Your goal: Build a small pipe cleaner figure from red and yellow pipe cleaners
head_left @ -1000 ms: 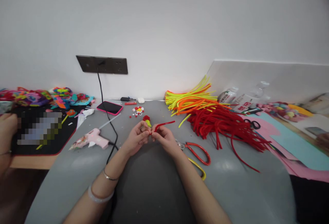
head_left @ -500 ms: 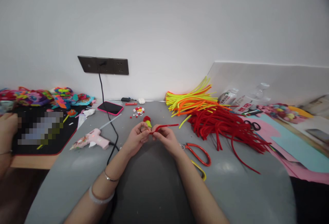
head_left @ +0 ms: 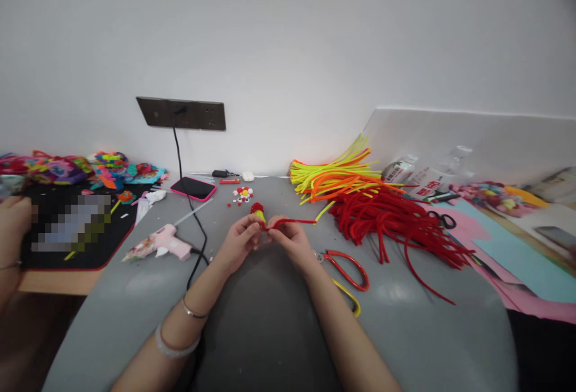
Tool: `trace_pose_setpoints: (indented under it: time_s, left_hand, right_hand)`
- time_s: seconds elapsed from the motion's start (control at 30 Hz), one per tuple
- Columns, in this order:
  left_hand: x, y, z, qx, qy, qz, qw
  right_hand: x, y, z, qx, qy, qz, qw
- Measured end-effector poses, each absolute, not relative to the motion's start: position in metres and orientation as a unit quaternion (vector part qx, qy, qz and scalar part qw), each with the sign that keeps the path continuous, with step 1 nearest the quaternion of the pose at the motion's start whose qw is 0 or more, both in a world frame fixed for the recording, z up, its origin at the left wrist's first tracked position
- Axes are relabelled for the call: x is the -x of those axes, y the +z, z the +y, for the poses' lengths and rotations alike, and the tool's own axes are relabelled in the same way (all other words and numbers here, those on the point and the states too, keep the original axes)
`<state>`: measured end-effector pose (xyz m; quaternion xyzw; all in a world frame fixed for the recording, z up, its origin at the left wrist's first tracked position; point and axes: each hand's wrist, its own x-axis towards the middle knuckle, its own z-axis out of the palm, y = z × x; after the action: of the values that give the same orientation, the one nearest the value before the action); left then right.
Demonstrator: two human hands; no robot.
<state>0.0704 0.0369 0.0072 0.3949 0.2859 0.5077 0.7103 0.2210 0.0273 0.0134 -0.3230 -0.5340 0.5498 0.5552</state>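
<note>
My left hand (head_left: pixel 239 242) pinches a small craft piece (head_left: pixel 258 212) with a red tip and a yellow-green body, held upright above the grey table (head_left: pixel 135 296). My right hand (head_left: pixel 292 241) grips a red pipe cleaner (head_left: pixel 292 221) where it meets the piece; its free end sticks out to the right. Both hands touch at the fingertips in the middle of the table. Red-handled scissors (head_left: pixel 346 267) lie just right of my right wrist.
A pink glue gun (head_left: pixel 159 243) with a black cord lies to the left, a pink-cased phone (head_left: pixel 192 188) behind it. Piles of red (head_left: pixel 391 221) and yellow-orange pipe cleaners (head_left: pixel 333 176) lie at the right, with coloured paper sheets (head_left: pixel 517 260) beyond. Another person's hand (head_left: pixel 13 224) shows at the far left.
The red pipe cleaner's free end has swung down from a raised slant to nearly level and reaches further right. My hands have stayed in place, fingers working at the piece.
</note>
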Motion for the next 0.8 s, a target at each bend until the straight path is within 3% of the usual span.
trace_pose_setpoints:
  time_s: [0.57,0.8]
  left_hand:
    - [-0.0706,0.0019,0.0414,-0.434,0.534,0.355,0.633]
    - [-0.0708,0.0035,0.04,-0.42,0.524,0.35,0.652]
  right_hand:
    - [-0.2227,0.0092,0.0246,0.327,0.522,-0.59,0.523]
    - [-0.2221,0.0032,0.0265,0.376,0.487,-0.598,0.513]
